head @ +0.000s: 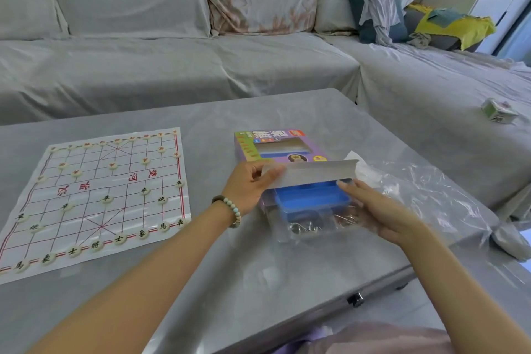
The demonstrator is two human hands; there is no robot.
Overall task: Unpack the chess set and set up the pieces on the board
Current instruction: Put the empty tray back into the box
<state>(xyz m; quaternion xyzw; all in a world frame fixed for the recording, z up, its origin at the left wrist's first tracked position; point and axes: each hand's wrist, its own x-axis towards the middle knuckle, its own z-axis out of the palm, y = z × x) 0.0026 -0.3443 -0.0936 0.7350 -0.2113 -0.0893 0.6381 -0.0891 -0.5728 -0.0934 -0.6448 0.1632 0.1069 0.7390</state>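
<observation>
A white paper chess board with red lines lies on the left of the grey table, with several round cream pieces standing on its grid. Right of it lies the purple chess box, its grey end flap lifted. My left hand pinches the flap's left end. A blue tray sticks out of the box's near end. My right hand rests with straight fingers against the tray's right side. A clear plastic cover with metal rings under it lies in front of the tray.
Crumpled clear plastic wrap lies right of the box. The grey table ends at a near right edge with a metal latch. A covered sofa stands behind, with a small box on its right part.
</observation>
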